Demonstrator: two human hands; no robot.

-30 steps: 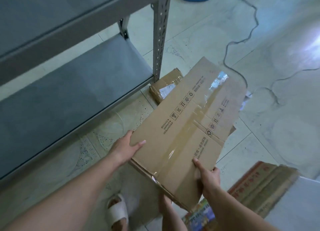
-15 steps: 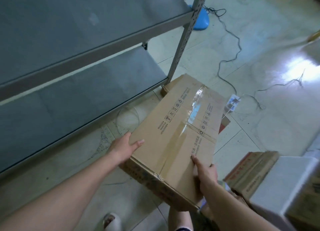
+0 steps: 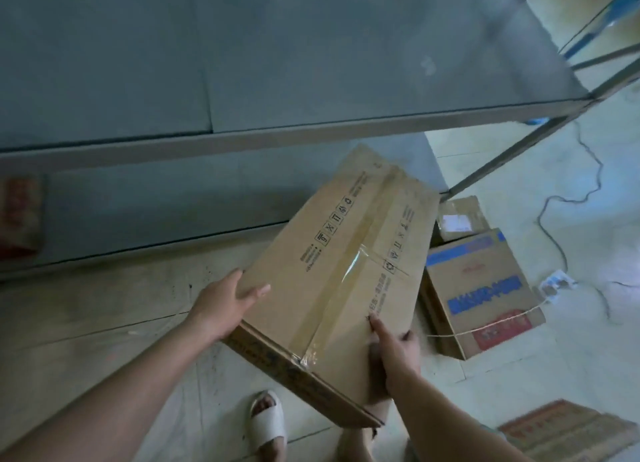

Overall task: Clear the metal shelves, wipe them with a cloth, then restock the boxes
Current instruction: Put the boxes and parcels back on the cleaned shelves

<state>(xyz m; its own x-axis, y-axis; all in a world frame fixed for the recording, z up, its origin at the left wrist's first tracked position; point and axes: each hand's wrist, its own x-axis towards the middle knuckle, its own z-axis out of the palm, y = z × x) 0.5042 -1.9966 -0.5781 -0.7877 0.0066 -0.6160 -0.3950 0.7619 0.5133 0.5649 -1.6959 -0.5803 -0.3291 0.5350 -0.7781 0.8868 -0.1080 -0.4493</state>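
Tiled floor (image 3: 104,323); box (image 3: 329,271) above, seemingly gripped between hands (image 3: 223,305) (image 3: 398,352)

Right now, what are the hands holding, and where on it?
A taped cardboard box: left hand grips its near-left side, right hand its near-right side.

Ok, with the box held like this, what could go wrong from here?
The cardboard box is tilted and held only at its near end by the left hand and right hand; a slipping grip might drop it on the slippered foot. Its far end sits close under the upper shelf rail and could knock it. The floor cable may trip them.
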